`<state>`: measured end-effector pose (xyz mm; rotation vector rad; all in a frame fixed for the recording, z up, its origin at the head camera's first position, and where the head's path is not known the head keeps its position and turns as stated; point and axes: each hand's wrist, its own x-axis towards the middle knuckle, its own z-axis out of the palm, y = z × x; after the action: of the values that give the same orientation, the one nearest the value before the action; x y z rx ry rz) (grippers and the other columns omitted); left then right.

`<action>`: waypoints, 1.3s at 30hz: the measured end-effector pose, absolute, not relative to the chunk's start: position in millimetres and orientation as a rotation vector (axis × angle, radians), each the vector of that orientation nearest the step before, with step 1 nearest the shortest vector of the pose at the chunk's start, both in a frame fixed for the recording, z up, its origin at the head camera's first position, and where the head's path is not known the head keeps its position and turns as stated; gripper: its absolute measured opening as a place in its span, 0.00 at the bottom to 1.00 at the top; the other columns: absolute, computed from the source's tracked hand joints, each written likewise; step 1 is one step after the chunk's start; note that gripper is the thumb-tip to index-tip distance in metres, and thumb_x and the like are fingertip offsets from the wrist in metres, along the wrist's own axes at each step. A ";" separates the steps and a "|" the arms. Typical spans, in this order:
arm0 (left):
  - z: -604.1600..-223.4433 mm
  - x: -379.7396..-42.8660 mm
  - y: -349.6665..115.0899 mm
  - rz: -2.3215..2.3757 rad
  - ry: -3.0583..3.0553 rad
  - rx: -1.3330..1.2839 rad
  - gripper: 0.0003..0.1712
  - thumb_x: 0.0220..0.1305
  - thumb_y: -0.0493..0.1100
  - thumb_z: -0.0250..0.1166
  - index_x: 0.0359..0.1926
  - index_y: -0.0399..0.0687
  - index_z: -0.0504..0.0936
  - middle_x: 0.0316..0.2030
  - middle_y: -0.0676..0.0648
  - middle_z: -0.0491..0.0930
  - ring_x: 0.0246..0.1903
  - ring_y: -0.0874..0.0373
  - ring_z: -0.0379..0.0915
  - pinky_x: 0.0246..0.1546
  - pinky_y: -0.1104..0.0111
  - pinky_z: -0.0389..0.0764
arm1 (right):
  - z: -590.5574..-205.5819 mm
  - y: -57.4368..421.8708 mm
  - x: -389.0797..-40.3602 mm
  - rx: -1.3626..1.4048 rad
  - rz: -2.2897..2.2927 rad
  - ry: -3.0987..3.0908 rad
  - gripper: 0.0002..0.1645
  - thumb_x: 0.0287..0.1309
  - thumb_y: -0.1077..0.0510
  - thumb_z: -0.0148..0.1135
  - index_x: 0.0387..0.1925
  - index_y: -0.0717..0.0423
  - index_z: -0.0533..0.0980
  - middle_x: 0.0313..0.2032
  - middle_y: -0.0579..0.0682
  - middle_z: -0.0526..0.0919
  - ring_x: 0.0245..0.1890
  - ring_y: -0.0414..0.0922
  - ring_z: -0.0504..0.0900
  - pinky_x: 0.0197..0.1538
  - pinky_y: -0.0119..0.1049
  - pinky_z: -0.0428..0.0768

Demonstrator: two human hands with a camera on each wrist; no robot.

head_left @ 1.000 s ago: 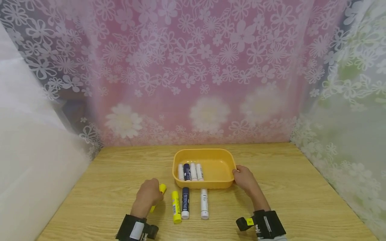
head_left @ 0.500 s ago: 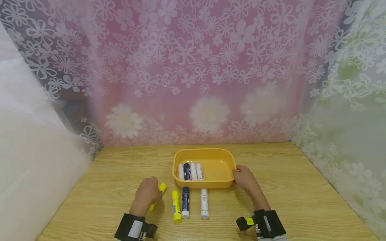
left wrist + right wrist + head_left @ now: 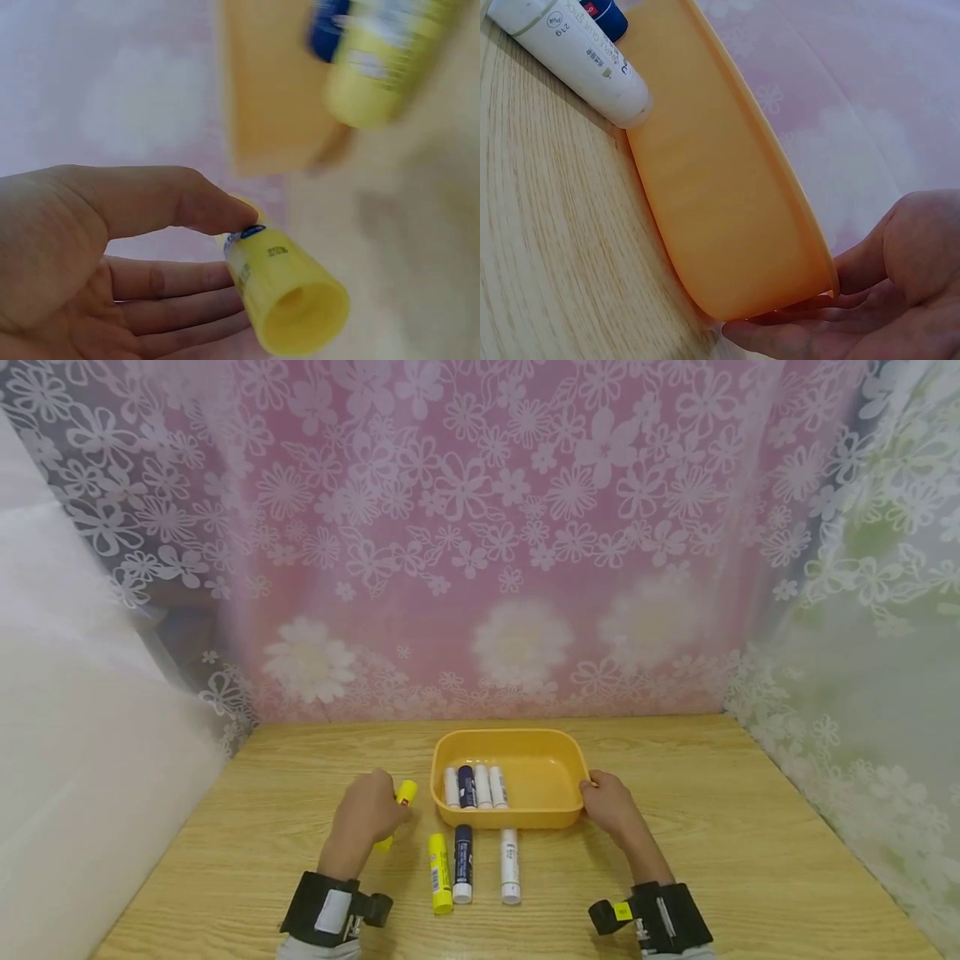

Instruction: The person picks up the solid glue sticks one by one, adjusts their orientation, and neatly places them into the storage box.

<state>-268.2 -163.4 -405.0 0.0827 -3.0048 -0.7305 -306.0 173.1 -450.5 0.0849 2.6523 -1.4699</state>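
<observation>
My left hand [image 3: 367, 817] pinches a yellow glue stick [image 3: 407, 792] between thumb and fingers, left of the orange-yellow plastic tray [image 3: 543, 781]. In the left wrist view the thumb presses on the label of this glue stick [image 3: 281, 277], whose hollow base end faces the camera. With thumb at the rim and fingers below, my right hand [image 3: 611, 806] grips the tray's right end; the right wrist view shows this hand [image 3: 877, 292] at the corner. Inside the tray, at its left, lie several glue sticks, white ones and a dark blue one [image 3: 467, 787].
In front of the tray, a second yellow glue stick [image 3: 440, 874], a dark blue one [image 3: 462, 864] and a white one [image 3: 510, 867] lie on the wooden table [image 3: 750, 860]. A pink floral curtain [image 3: 420, 652] hangs behind the table's far edge.
My left hand has moved up and away from the table's front, taking the yellow glue stick with it. The right hand and the tray have stayed in place.
</observation>
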 end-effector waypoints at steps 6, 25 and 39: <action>-375.8 -278.6 -147.8 -0.868 -2.936 0.035 0.13 0.56 0.38 0.69 0.22 0.41 0.74 0.18 0.49 0.69 0.15 0.58 0.66 0.16 0.72 0.64 | -449.4 172.6 -306.4 0.085 -1.463 2.659 0.25 0.75 0.61 0.41 0.64 0.74 0.69 0.49 0.65 0.81 0.43 0.50 0.81 0.42 0.37 0.81; -384.1 -330.3 -73.7 -1.158 -2.729 -0.131 0.11 0.58 0.42 0.74 0.29 0.38 0.85 0.24 0.46 0.81 0.20 0.58 0.74 0.20 0.72 0.78 | -448.4 174.6 -305.3 0.077 -1.412 2.702 0.25 0.75 0.61 0.42 0.62 0.74 0.71 0.46 0.63 0.82 0.41 0.49 0.81 0.39 0.36 0.79; -398.8 -348.1 -22.3 -1.189 -2.694 -0.136 0.17 0.55 0.46 0.75 0.17 0.44 0.81 0.12 0.55 0.70 0.13 0.63 0.66 0.14 0.75 0.67 | -447.2 175.2 -306.8 0.064 -1.421 2.693 0.24 0.74 0.61 0.43 0.60 0.74 0.72 0.44 0.62 0.83 0.40 0.49 0.81 0.39 0.35 0.79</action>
<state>-348.1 -22.3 -398.8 -0.1360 -2.6936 -1.1894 -306.8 175.2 -447.2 0.0643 2.6932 -1.4214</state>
